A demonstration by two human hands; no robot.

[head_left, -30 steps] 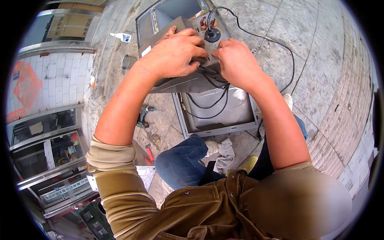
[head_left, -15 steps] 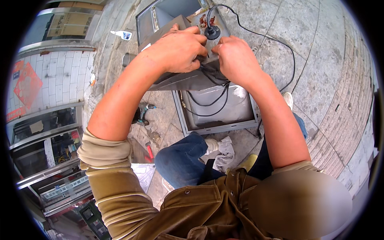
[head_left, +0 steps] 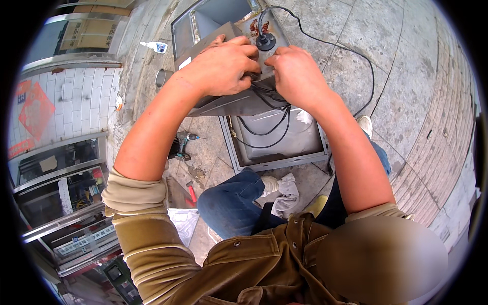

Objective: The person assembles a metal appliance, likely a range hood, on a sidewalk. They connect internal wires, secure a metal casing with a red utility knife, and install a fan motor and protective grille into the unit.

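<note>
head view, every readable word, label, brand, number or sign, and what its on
Grey metal box: white sticker, nothing legible.
White bottle: blue label, too small.
Brown cardboard: dark print, left uncopied.
Pale strip: characters, too small.
Red diamond sheet: faded, unreadable.
Small blue plate: too blurred.

Metal box (head_left: 229, 105) matt; cable (head_left: 333, 44) smooth, plastic-looking; paving (head_left: 351, 81) rough stone.

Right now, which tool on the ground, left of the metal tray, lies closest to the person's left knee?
The red tool, beside the knee; the black and teal drill lies farther off.
</note>
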